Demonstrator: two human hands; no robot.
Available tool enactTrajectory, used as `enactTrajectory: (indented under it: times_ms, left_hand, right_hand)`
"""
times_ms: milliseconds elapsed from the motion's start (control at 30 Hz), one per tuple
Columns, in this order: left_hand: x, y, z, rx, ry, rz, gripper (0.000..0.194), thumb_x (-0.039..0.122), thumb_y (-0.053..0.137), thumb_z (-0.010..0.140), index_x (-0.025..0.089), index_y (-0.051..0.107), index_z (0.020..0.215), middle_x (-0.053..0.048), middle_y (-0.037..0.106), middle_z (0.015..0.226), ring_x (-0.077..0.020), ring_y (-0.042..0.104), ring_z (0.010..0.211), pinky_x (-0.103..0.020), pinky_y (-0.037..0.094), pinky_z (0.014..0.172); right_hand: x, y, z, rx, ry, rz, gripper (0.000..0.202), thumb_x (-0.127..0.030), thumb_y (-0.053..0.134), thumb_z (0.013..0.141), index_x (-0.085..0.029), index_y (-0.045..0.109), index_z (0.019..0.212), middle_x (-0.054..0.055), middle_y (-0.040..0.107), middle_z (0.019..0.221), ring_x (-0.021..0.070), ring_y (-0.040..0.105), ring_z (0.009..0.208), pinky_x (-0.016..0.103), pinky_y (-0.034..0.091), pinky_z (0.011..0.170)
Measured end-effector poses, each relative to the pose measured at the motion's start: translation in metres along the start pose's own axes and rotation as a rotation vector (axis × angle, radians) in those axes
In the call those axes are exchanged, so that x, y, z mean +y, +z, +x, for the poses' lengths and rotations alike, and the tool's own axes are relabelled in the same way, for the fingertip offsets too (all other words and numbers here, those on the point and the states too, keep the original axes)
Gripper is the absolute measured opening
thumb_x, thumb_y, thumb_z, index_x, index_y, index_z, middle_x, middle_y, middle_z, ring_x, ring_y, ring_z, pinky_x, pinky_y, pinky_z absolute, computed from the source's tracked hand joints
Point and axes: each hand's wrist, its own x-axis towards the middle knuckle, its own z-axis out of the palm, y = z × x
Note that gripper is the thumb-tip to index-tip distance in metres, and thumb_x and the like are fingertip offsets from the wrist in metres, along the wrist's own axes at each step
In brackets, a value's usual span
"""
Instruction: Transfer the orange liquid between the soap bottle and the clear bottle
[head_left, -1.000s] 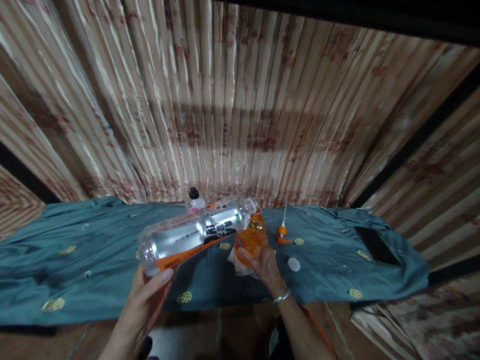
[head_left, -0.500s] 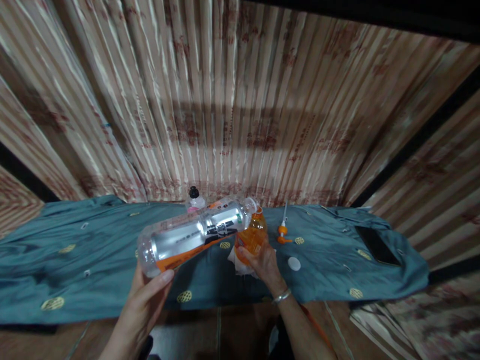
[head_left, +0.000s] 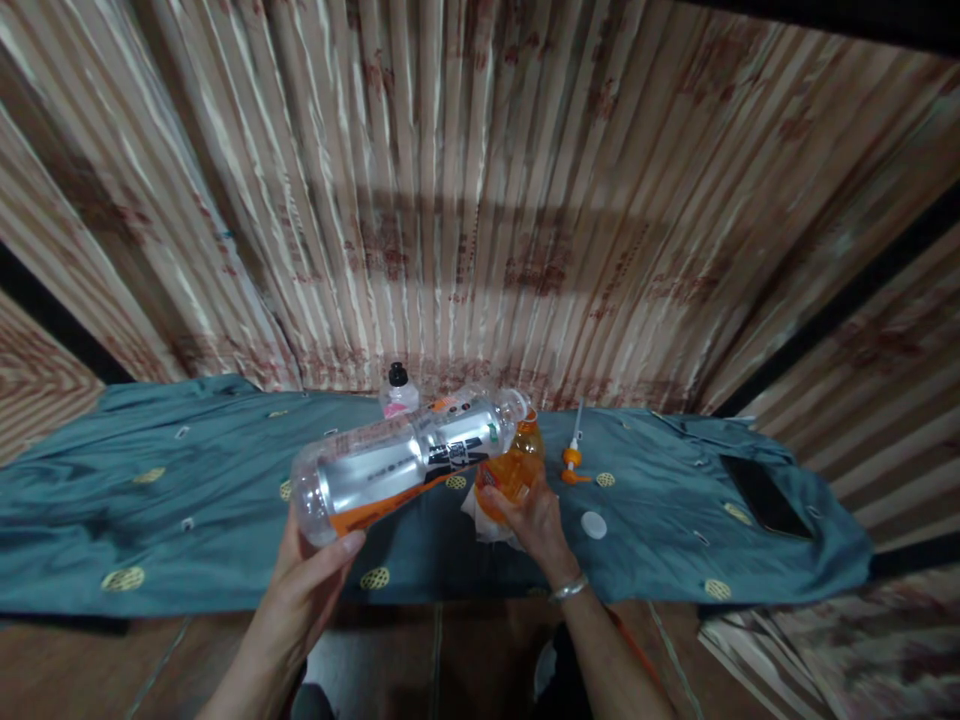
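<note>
My left hand (head_left: 319,565) is closed around the base of a clear plastic bottle (head_left: 375,470) with a silver and orange label. That bottle lies tilted in the air, its neck pointing right and slightly up, right at the mouth of an orange bottle (head_left: 511,475). My right hand (head_left: 536,520), with a bracelet at the wrist, grips the orange bottle, which stands on or just above a white tissue (head_left: 480,520). Whether liquid passes between the two mouths I cannot make out. To the right lie an orange pump head with its tube (head_left: 572,458) and a round white cap (head_left: 594,525).
A teal cloth (head_left: 225,500) with yellow patterns covers the narrow table. A small bottle with a black cap (head_left: 399,390) stands at the back, behind the clear bottle. Toward the right end lies a black phone (head_left: 765,495). Pleated curtains (head_left: 480,200) hang behind the table.
The whole view has shifted slightly, so everything sits a little further right. Both hands keep their holds, and the clear bottle's neck stays at the orange bottle's mouth.
</note>
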Motion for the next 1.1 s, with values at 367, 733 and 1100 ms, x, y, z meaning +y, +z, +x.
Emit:
enactTrajectory:
  times_ms: [367, 733, 1100]
  left_hand:
    - [-0.004, -0.004, 0.000, 0.004, -0.021, -0.022, 0.108, 0.038, 0.119, 0.056, 0.031, 0.081, 0.157, -0.009, 0.093, 0.141, -0.0459, 0.071, 0.161, -0.057, 0.040, 0.148]
    - [-0.003, 0.001, -0.003, 0.019, -0.038, -0.024, 0.120, 0.045, 0.122, 0.052, 0.031, 0.078, 0.163, -0.010, 0.092, 0.143, -0.0488, 0.073, 0.158, -0.064, 0.037, 0.150]
    - [-0.003, 0.001, -0.002, 0.014, -0.009, 0.001, 0.112, 0.042, 0.118, 0.055, 0.031, 0.080, 0.160, -0.010, 0.094, 0.137, -0.0480, 0.077, 0.154, -0.063, 0.044, 0.146]
  right_hand:
    - [-0.007, -0.002, -0.001, -0.005, 0.024, 0.021, 0.057, -0.050, 0.093, 0.085, -0.027, 0.072, 0.134, 0.016, 0.095, 0.117, 0.0440, 0.094, 0.109, 0.064, 0.079, 0.099]
    - [-0.010, -0.003, -0.001, 0.002, 0.054, 0.053, 0.055, -0.051, 0.090, 0.083, -0.029, 0.075, 0.131, 0.016, 0.095, 0.120, 0.0457, 0.093, 0.115, 0.067, 0.076, 0.106]
    - [-0.011, -0.004, -0.002, 0.009, 0.077, 0.096, 0.056, -0.051, 0.089, 0.080, -0.030, 0.074, 0.131, 0.016, 0.095, 0.122, 0.0471, 0.093, 0.115, 0.070, 0.076, 0.106]
